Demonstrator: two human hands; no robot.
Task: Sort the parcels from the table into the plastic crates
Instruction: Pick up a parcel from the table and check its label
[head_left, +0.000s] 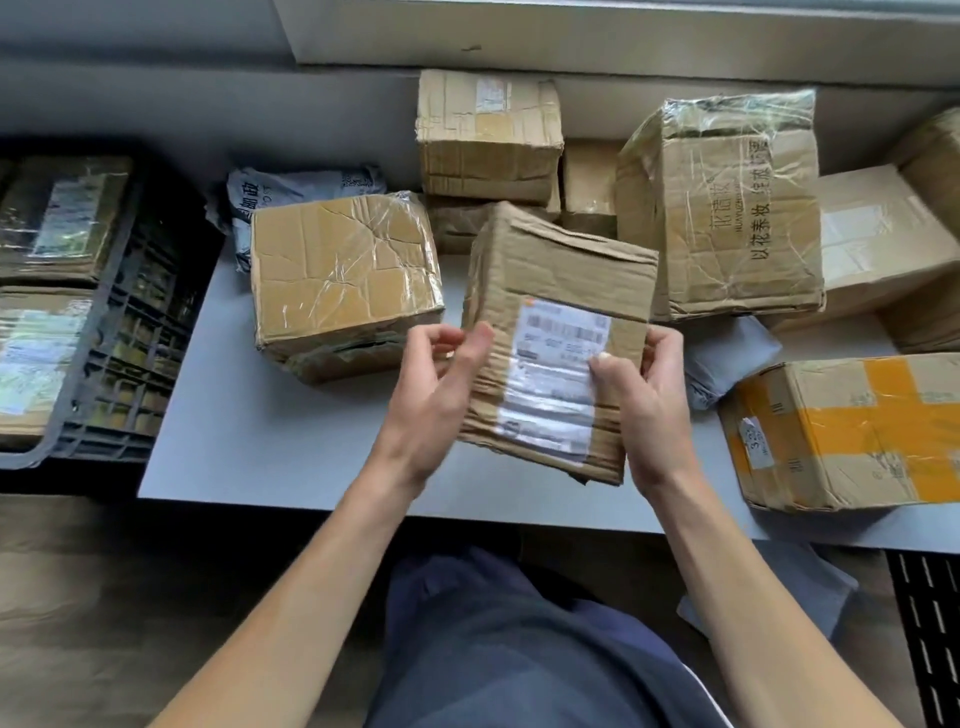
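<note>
Grey table (311, 441), black crate (140, 322) alongside, two parcels (62, 218) inside — right hand (644, 395) round labelled box (550, 280), left hand (436, 395) — hold unclear.

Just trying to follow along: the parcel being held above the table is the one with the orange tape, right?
Not quite. The head view shows the right hand gripping a plain cardboard parcel with a white shipping label; the orange-taped box lies on the table.
</note>
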